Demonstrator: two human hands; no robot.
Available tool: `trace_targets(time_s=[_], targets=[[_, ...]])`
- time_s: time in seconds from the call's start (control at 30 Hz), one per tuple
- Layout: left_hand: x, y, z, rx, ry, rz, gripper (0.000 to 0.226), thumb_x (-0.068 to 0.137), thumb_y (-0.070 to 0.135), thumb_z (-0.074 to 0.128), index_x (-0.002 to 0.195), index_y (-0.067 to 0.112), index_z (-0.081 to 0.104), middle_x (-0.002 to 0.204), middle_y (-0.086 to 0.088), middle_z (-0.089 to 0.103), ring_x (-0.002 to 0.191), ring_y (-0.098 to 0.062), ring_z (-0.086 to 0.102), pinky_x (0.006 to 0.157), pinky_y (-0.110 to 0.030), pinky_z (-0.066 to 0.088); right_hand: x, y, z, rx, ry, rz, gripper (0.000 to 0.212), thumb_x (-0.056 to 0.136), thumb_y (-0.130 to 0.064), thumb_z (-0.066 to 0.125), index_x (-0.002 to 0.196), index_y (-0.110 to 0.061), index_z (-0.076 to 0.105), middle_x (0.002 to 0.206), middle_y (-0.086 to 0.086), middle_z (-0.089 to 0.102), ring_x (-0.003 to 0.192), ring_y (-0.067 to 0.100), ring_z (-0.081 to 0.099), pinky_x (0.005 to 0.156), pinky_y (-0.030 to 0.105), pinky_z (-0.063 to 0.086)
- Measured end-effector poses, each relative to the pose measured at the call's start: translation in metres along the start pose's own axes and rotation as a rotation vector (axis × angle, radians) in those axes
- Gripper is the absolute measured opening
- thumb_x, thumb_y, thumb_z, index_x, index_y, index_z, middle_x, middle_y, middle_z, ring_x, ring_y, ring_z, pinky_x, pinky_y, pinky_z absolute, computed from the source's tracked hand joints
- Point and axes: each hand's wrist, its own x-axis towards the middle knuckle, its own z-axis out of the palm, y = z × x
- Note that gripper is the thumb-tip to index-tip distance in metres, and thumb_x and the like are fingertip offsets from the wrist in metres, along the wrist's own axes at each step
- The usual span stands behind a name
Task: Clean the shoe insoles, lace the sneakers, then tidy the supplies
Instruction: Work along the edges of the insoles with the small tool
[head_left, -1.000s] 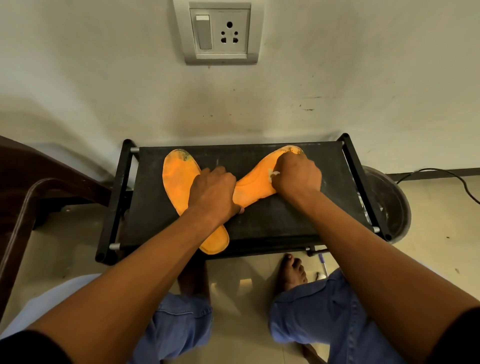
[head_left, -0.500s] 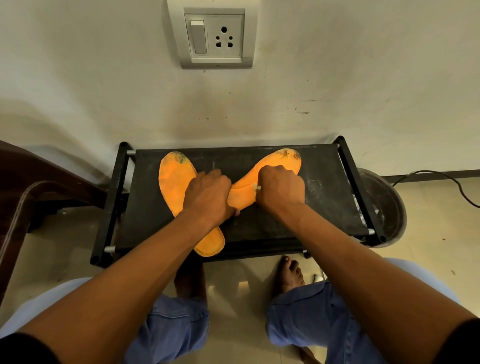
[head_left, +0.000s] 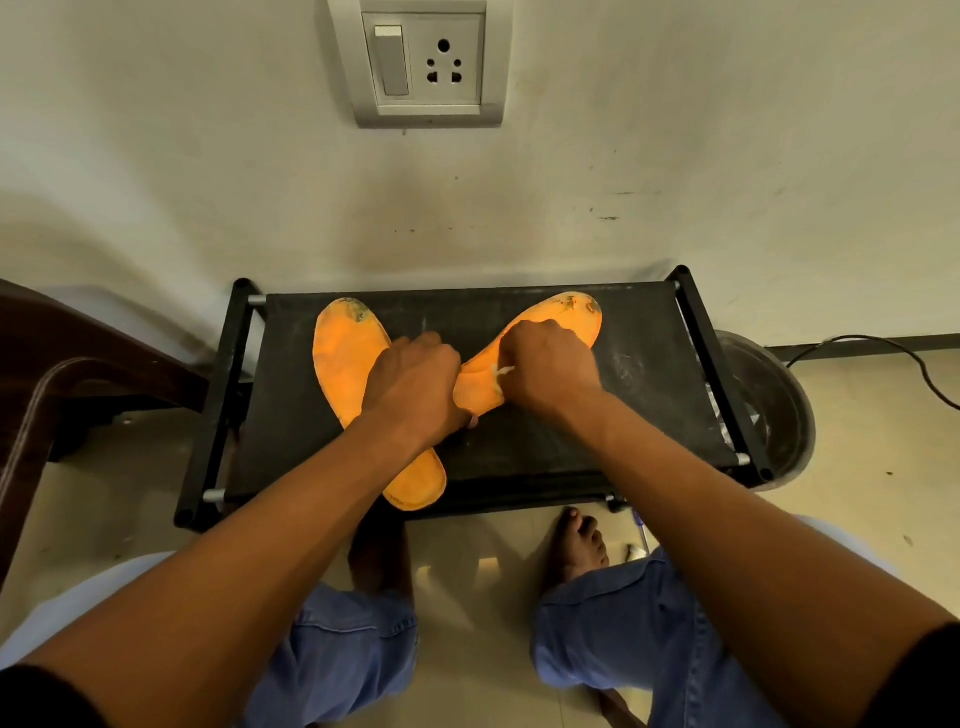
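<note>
Head cam: left hand (head_left: 415, 384) presses the heel of one orange insole (head_left: 540, 338) down so it won't slide, right hand (head_left: 550, 371) pinches a white wad (head_left: 501, 373) to scrub it, mid-worktop (head_left: 649, 395).
</note>
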Motion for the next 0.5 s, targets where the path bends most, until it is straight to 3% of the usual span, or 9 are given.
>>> trace_targets(time_s=[0.1, 0.33, 0.5], targets=[[0.0, 0.0, 0.001, -0.01, -0.006, -0.004, 0.052, 0.069, 0.062, 0.082, 0.098, 0.019, 0.074, 0.09, -0.001, 0.049, 0.088, -0.025, 0.06, 0.079, -0.04, 0.054, 0.001, -0.003, 0.004, -0.061, 0.027, -0.034, 0.027, 0.087, -0.025, 0.073, 0.113, -0.02, 0.068, 0.104, 0.007, 0.068, 0.086, 0.025, 0.066, 0.063, 0.033, 0.049], [0.0, -0.003, 0.004, -0.003, 0.015, 0.018, 0.056, 0.069, 0.064, 0.081, 0.103, 0.02, 0.073, 0.1, -0.005, 0.059, 0.089, -0.025, 0.059, 0.077, -0.038, 0.05, 0.022, 0.041, -0.011, -0.002, 0.231, 0.286, 0.02, 0.084, -0.015, 0.061, 0.103, -0.016, 0.067, 0.11, 0.011, 0.066, 0.099, 0.034, 0.066, 0.071, 0.033, 0.043], [0.001, -0.002, 0.002, -0.002, 0.031, 0.015, 0.056, 0.067, 0.063, 0.083, 0.102, 0.02, 0.073, 0.096, -0.003, 0.056, 0.089, -0.026, 0.059, 0.069, -0.034, 0.042, 0.025, 0.03, -0.007, 0.06, 0.202, 0.227, 0.02, 0.082, -0.014, 0.063, 0.101, -0.013, 0.069, 0.104, 0.011, 0.067, 0.094, 0.033, 0.067, 0.067, 0.032, 0.045]])
